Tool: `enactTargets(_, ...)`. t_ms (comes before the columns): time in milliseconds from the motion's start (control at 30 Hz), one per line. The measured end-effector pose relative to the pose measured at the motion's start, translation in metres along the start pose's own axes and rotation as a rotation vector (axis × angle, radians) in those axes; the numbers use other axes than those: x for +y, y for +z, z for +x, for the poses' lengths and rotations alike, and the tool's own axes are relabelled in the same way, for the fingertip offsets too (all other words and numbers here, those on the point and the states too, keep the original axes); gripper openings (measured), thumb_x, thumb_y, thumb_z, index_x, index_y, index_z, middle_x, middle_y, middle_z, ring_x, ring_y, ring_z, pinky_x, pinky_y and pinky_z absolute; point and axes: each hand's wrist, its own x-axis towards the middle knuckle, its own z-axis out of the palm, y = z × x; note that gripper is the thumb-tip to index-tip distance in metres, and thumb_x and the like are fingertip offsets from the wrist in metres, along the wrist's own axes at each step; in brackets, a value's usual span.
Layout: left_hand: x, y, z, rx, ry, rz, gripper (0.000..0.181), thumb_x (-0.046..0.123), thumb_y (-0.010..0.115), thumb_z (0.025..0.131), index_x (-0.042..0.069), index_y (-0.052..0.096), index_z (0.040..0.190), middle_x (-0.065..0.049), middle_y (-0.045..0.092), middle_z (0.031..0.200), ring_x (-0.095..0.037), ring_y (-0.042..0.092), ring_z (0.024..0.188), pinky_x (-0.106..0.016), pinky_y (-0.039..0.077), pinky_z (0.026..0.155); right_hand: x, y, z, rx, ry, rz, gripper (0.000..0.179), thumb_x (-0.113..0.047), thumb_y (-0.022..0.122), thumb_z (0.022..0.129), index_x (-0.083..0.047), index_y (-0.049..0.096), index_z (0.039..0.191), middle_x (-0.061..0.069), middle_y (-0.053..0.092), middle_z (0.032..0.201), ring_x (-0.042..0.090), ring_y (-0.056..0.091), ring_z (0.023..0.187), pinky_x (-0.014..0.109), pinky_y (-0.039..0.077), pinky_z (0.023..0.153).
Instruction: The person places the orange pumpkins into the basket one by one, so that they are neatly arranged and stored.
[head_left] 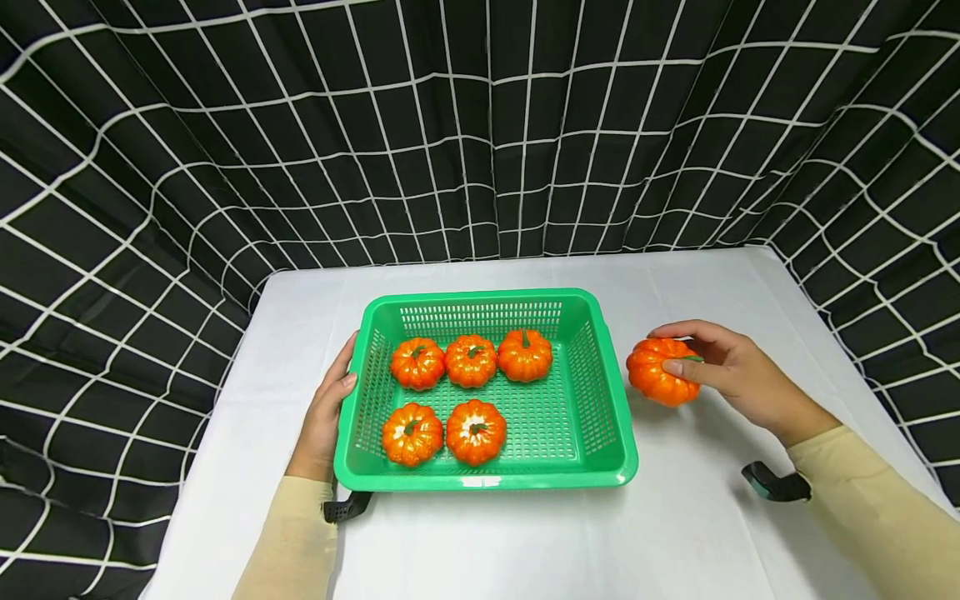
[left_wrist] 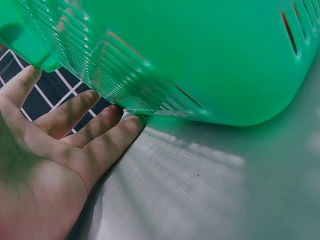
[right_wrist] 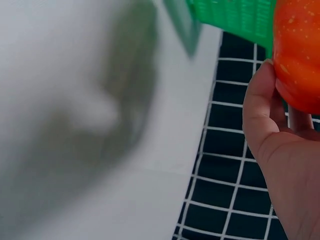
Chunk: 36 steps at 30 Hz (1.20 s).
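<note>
A green plastic basket (head_left: 525, 481) with slotted walls stands on the white table. Inside it, three small orange pumpkins (head_left: 471, 361) form a back row and two more pumpkins (head_left: 412, 434) lie at the front left. My left hand (head_left: 330, 410) rests against the basket's left side; in the left wrist view its fingers (left_wrist: 112, 137) are extended, fingertips at the slotted wall. Right of the basket, my right hand (head_left: 712, 360) grips another pumpkin (head_left: 660, 383) between thumb and fingers. That pumpkin (right_wrist: 302, 55) is raised over the table in the right wrist view, its shadow below.
The white-covered table (head_left: 517, 546) extends around the basket. A black curtain (head_left: 517, 167) with a white grid surrounds its back and sides. Black wrist devices (head_left: 776, 485) sit under both sleeves.
</note>
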Motion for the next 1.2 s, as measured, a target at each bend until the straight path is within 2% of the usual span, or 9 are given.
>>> enactTargets(167, 0.000, 0.000, 0.000, -0.015, -0.001, 0.002, 0.062, 0.017, 0.036, 0.113, 0.030, 0.032, 0.174, 0.002, 0.032, 0.176, -0.030, 0.044, 0.150, -0.039, 0.049, 0.113, -0.011, 0.005, 0.006, 0.013, -0.019, 0.048, 0.037, -0.008, 0.070, 0.107, -0.009, 0.069, 0.143, 0.008, 0.073, 0.134, 0.023, 0.066, 0.120, 0.029, 0.060, 0.089)
enactTargets(400, 0.001, 0.001, -0.001, 0.002, -0.015, -0.008, 0.063, 0.016, 0.034, 0.113, 0.031, 0.033, 0.174, 0.004, 0.033, 0.175, -0.029, 0.046, 0.148, -0.038, 0.050, 0.112, -0.026, 0.019, 0.018, -0.025, -0.087, 0.086, 0.035, -0.005, 0.070, 0.106, -0.008, 0.069, 0.140, 0.012, 0.069, 0.137, 0.028, 0.065, 0.122, 0.031, 0.061, 0.092)
enactTargets(667, 0.006, 0.004, -0.002, 0.004, -0.022, 0.003, 0.063, 0.016, 0.034, 0.113, 0.031, 0.032, 0.174, 0.003, 0.033, 0.175, -0.033, 0.047, 0.147, -0.039, 0.051, 0.110, -0.041, 0.032, 0.029, -0.093, -0.183, 0.135, 0.039, 0.002, 0.070, 0.103, -0.005, 0.069, 0.141, 0.016, 0.064, 0.141, 0.034, 0.062, 0.124, 0.033, 0.061, 0.093)
enactTargets(867, 0.005, 0.003, -0.002, 0.003, -0.012, 0.001, 0.063, 0.016, 0.035, 0.113, 0.031, 0.033, 0.174, 0.003, 0.033, 0.175, -0.028, 0.048, 0.146, -0.037, 0.051, 0.110, -0.051, 0.045, 0.035, -0.158, -0.213, 0.178, 0.040, 0.003, 0.072, 0.102, -0.005, 0.068, 0.141, 0.017, 0.062, 0.142, 0.038, 0.059, 0.125, 0.037, 0.062, 0.092)
enactTargets(1200, 0.004, 0.003, -0.002, 0.002, -0.010, -0.004, 0.062, 0.017, 0.035, 0.113, 0.030, 0.032, 0.174, 0.003, 0.032, 0.175, -0.026, 0.050, 0.144, -0.036, 0.052, 0.109, -0.059, 0.067, 0.046, -0.227, -0.259, 0.195, 0.043, 0.006, 0.075, 0.098, -0.001, 0.068, 0.140, 0.017, 0.063, 0.139, 0.036, 0.060, 0.125, 0.037, 0.060, 0.096)
